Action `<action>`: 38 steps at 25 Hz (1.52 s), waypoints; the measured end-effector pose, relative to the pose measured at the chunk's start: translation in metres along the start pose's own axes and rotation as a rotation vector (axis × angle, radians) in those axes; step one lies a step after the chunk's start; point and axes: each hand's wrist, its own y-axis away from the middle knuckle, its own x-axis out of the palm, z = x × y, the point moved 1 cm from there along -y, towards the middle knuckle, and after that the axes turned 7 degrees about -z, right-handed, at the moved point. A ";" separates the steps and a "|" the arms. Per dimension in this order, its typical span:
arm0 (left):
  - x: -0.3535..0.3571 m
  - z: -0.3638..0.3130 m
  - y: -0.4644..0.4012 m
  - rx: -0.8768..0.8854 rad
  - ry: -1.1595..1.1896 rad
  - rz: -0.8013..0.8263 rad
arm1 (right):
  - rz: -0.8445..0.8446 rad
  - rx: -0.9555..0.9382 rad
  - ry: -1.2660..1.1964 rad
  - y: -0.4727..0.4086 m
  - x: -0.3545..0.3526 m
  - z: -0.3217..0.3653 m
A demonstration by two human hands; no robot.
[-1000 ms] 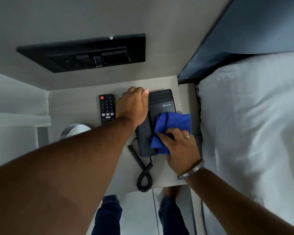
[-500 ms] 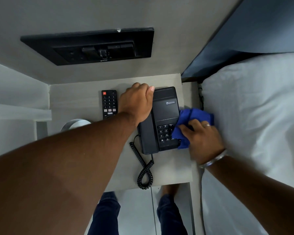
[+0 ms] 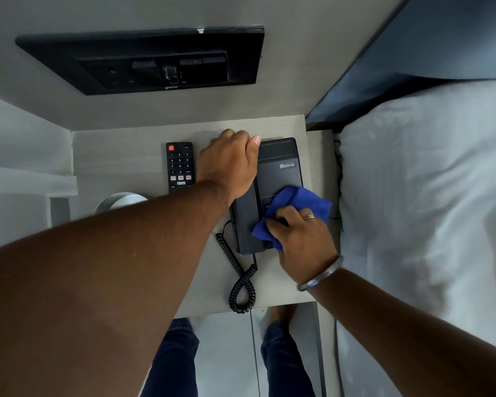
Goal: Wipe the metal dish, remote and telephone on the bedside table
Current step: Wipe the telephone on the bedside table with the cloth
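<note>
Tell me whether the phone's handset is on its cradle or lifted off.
On the cradle: the handset lies flat along the telephone, left hand on it.

Right hand (image 3: 301, 236) presses blue cloth (image 3: 295, 206) on telephone (image 3: 278, 179) keypad (left hand (image 3: 229, 164) grips handset).

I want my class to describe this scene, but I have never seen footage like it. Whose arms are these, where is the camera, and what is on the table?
No machine here: a person wears a camera on the head, looking down at their own arms. The left hand steadies the handset end of a black telephone. The right hand presses a blue cloth on its keypad. On the bedside table also lie a remote and, partly hidden by the left arm, a metal dish. A bed is on the right.
</note>
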 end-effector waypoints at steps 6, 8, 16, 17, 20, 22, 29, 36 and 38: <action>-0.003 -0.001 0.000 0.011 0.022 0.012 | 0.067 0.226 0.121 0.020 -0.020 -0.064; -0.003 -0.002 0.000 0.012 0.019 0.012 | 0.036 0.283 0.106 0.026 -0.023 -0.062; -0.002 -0.002 0.002 0.017 0.005 -0.002 | -0.047 0.153 -0.099 0.022 0.000 0.012; -0.002 -0.002 0.002 0.017 0.009 -0.004 | -0.021 0.138 -0.098 0.023 0.003 0.013; -0.001 0.000 0.001 0.018 0.000 -0.007 | -0.022 0.098 -0.038 0.022 0.004 0.008; -0.001 0.000 0.001 0.023 -0.009 -0.012 | -0.031 0.104 0.026 0.021 0.001 -0.002; 0.000 0.000 0.000 0.030 -0.045 -0.003 | -0.176 0.397 -0.016 0.062 0.000 -0.024; -0.001 -0.001 0.001 0.040 -0.052 0.008 | -0.178 0.220 -0.082 0.045 0.033 0.016; -0.001 0.000 0.001 0.038 -0.028 0.006 | -0.189 0.188 -0.010 0.050 0.034 0.007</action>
